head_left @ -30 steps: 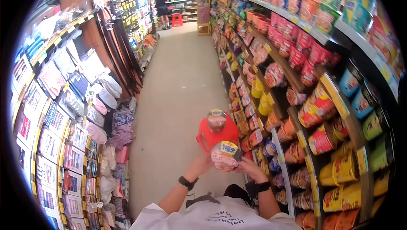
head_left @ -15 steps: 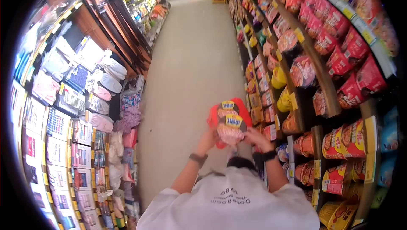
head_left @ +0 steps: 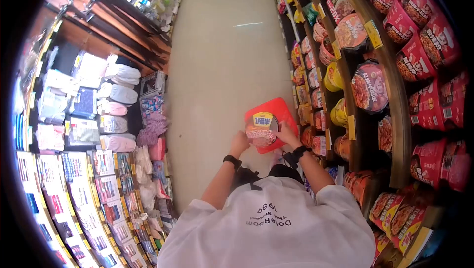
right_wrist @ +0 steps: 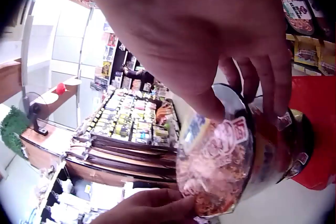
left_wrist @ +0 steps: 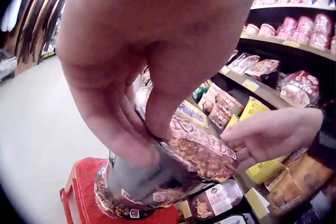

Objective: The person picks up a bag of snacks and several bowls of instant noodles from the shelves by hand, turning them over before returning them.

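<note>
Both hands hold a round tub of instant noodles (head_left: pixel 261 130) with a yellow label and a food picture on its lid. My left hand (head_left: pixel 240 144) pinches its rim on the left, thumb over the lid edge and fingers along the side in the left wrist view. The right hand (head_left: pixel 287 134) grips the opposite side, its thumb at the lid edge and fingers round the wall in the right wrist view. Below it a second noodle tub (left_wrist: pixel 115 200) stands on a red plastic stool (head_left: pixel 279 106); in the head view the held tub covers it.
On the right, shelves (head_left: pixel 395 120) carry red, yellow and orange packaged noodle tubs. Opposite, a rack of folded cloth goods and boxed items (head_left: pixel 111 120) lines the aisle, with hanging dark belts (head_left: pixel 123 21) beyond. Pale floor (head_left: pixel 222 60) runs between them.
The head view has tilted down, so the aisle's far end is out of sight. The held tub now overlaps the stool and hides the tub standing there; both hands keep their hold.
</note>
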The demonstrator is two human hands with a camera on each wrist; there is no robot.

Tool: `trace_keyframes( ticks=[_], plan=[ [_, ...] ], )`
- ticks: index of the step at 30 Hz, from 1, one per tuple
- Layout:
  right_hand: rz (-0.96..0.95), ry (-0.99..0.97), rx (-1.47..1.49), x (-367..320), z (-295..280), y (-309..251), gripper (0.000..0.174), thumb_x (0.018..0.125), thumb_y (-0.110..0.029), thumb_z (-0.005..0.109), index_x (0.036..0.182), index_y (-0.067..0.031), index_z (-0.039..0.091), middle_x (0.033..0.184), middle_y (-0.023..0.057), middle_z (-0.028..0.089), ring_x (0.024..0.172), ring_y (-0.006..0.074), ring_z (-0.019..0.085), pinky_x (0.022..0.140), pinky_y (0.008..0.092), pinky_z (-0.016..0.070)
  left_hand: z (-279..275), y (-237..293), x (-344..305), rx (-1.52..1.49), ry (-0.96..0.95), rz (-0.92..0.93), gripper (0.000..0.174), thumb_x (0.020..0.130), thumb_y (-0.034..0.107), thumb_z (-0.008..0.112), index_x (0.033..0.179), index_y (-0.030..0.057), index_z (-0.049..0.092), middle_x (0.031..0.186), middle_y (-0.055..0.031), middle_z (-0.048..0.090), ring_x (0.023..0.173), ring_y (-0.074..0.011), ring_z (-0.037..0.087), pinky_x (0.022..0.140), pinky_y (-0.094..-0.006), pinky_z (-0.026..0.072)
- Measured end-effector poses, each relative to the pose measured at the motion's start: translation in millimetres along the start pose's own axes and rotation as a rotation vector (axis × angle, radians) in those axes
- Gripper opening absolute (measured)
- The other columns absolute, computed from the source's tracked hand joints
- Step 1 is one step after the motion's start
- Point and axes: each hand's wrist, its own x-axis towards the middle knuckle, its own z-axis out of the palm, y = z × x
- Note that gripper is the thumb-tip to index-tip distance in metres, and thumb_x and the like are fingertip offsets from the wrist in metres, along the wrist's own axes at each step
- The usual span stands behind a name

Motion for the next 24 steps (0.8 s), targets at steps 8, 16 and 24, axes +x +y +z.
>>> trace_keyframes(
  ticks=[8, 16, 24],
  plan=[
    [0.142, 0.056, 0.167, 3.4, 3.8, 5.2, 0.052, 0.069, -0.025, 0.085, 0.103, 0.0013, 0.056, 0.089, 0.0116, 0.064, 0.081, 0.0214, 0.063, 0.072, 0.0343, 0.0508, -26.2, 16.5, 25.8, 0.063, -0.234, -0.029, 0.037, 0.076, 0.026, 0.081, 0.083, -0.0027, 0.059, 0.070, -0.0122, 0.069, 0.059, -0.0170, 0.069, 0.054, -0.0307, 0.0544],
    [0.362, 0.313, 0.285, -20.3, 9.7, -33.8, 0.050, 0.068, -0.028, 0.085, 0.104, -0.0009, 0.063, 0.090, 0.0109, 0.066, 0.085, 0.0206, 0.064, 0.074, 0.0339, 0.0525, -63.9, 17.8, 53.1, -0.037, -0.653, 0.274, 0.037, 0.082, 0.027, 0.075, 0.103, -0.0007, 0.065, 0.072, -0.0091, 0.069, 0.062, -0.0165, 0.067, 0.057, -0.0309, 0.0543],
    [0.354, 0.863, 0.062, -91.8, 69.9, -32.4, 0.040, 0.076, -0.033, 0.079, 0.099, -0.0043, 0.062, 0.092, 0.0140, 0.065, 0.087, 0.0273, 0.063, 0.074, 0.0396, 0.0507, -75.2, -14.0, 118.7, 0.066, -1.301, 0.087, 0.053, 0.088, 0.047, 0.067, 0.120, 0.0054, 0.059, 0.094, -0.0125, 0.071, 0.076, -0.0185, 0.069, 0.064, -0.0324, 0.0581]
  ],
)
